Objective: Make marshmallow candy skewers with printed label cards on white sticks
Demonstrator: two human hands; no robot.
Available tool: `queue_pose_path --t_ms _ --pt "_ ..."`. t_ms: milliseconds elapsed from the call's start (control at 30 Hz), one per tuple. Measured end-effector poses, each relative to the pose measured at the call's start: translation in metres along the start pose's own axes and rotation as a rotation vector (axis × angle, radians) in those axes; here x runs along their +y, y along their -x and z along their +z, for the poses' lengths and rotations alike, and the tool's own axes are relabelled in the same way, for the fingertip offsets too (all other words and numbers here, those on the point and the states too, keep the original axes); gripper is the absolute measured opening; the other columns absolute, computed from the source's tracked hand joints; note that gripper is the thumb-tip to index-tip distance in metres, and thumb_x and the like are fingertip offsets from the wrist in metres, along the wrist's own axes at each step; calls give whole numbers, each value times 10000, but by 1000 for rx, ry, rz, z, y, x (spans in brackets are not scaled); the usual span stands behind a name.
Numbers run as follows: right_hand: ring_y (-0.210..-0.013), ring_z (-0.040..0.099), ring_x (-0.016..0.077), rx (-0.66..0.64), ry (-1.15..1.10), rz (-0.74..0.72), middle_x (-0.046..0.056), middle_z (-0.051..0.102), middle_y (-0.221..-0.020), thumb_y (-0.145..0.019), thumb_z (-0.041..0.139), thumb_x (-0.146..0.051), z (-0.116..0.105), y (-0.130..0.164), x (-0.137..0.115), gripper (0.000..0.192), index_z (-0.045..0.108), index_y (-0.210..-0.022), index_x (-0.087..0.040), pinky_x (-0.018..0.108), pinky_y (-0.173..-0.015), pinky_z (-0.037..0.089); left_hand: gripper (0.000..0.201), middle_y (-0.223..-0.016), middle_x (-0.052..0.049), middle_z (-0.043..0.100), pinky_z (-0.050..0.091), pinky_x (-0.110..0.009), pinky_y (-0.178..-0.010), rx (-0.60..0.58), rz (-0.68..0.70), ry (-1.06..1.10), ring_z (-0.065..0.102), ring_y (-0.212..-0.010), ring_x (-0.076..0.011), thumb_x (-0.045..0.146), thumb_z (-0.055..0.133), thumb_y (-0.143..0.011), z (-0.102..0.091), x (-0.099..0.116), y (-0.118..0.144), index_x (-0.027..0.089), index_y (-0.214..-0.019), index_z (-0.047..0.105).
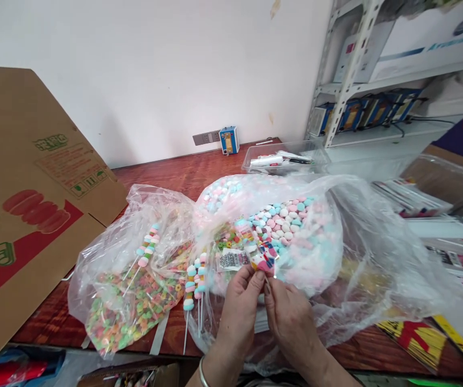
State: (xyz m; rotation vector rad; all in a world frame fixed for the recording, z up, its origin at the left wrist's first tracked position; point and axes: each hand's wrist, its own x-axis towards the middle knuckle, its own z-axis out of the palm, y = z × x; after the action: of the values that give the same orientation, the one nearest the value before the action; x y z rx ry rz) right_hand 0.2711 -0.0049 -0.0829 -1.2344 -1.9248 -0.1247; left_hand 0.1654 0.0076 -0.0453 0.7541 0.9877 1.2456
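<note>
My left hand and my right hand meet at the bottom middle, fingertips pinched together. Between them they hold the near end of a small clear plastic wrapper printed in pink, blue and yellow. Its contents are hard to make out. Just beyond lies a large clear bag of pastel marshmallows. A small white printed packet rests on that bag, left of the wrapper. To the left of my hands lie several marshmallow skewers on white sticks.
A clear bag of ring-shaped gummies lies left, with more marshmallow skewers on it. A cardboard box stands at the far left. Behind are a plastic tray and a blue device. White metal shelving rises at right.
</note>
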Motion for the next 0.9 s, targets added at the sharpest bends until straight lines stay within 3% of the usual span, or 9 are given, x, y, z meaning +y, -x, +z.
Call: queue_pose_path --t_ms 100,233,400,533,767,900 --pt "-695 631 203 -116 -270 127 80 679 -835 -1006 316 -217 -6 1 -4 252 542 -1092 -144 300 -619 488 214 -789 -25 652 425 -268 -776 36 53 -128 562 -773 -160 376 646 -840 -6 1 -1 166 -843 685" --pt "-580 603 149 -231 -580 332 -1 631 -700 -1004 336 -225 -13 2 -7 226 521 -874 -213 235 -510 454 234 -729 -15 603 380 -262 -694 62 178 -374 516 -725 -168 372 600 -869 -6 11 3 185 -737 648" --pt "-604 623 168 -149 -503 352 12 640 -709 -1000 338 -243 -10 5 -6 211 528 -914 -208 247 -511 454 166 -773 -28 556 334 -300 -699 100 477 -783 481 -741 -190 227 536 -894 -2 4 8 219 -735 584" --pt "-548 603 172 -105 -413 334 9 620 -656 -999 334 -252 -7 5 -5 235 512 -851 -217 249 -475 426 177 -797 -41 542 342 -317 -704 74 597 -971 482 -752 -198 152 470 -901 -4 -9 9 219 -749 532" --pt "-521 566 147 -95 -489 375 -22 592 -642 -997 345 -237 -13 -3 -2 227 499 -830 -230 232 -480 417 180 -809 -72 590 398 -327 -727 -2 685 -1074 537 -796 -217 126 475 -876 -7 -9 8 210 -765 590" --pt "-516 556 137 -82 -497 393 -27 584 -636 -1007 354 -249 -13 -3 2 233 514 -840 -224 224 -484 413 146 -945 -95 663 419 -351 -857 14 493 -809 579 -933 -236 219 543 -881 -7 -1 10 212 -871 688"
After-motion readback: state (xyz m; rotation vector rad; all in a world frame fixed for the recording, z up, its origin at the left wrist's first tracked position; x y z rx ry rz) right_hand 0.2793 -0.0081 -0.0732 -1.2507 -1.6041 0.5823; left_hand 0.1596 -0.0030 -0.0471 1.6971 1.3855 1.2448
